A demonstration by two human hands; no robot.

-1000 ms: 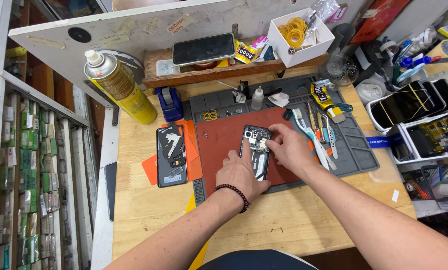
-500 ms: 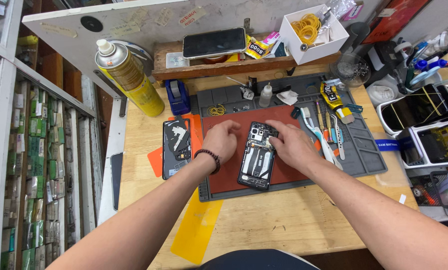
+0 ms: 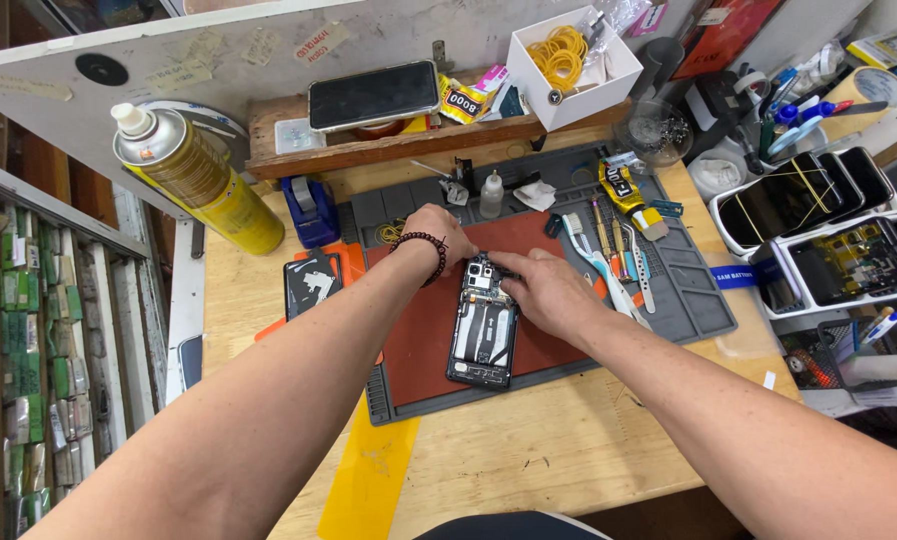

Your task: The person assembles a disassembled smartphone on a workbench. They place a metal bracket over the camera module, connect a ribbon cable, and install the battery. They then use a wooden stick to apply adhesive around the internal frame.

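Black opened phone [image 3: 482, 335]; both hands [image 3: 488, 265] at top.

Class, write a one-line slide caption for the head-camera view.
Left hand and right hand work at the top of an opened phone on a red mat.

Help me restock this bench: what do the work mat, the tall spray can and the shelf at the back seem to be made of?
Work mat: matte grey with a red centre, moulded tray pockets, probably silicone or rubber.
Spray can: glossy gold and yellow body with a white nozzle, looks like metal.
Shelf: bare brown wood, visible grain, unfinished.
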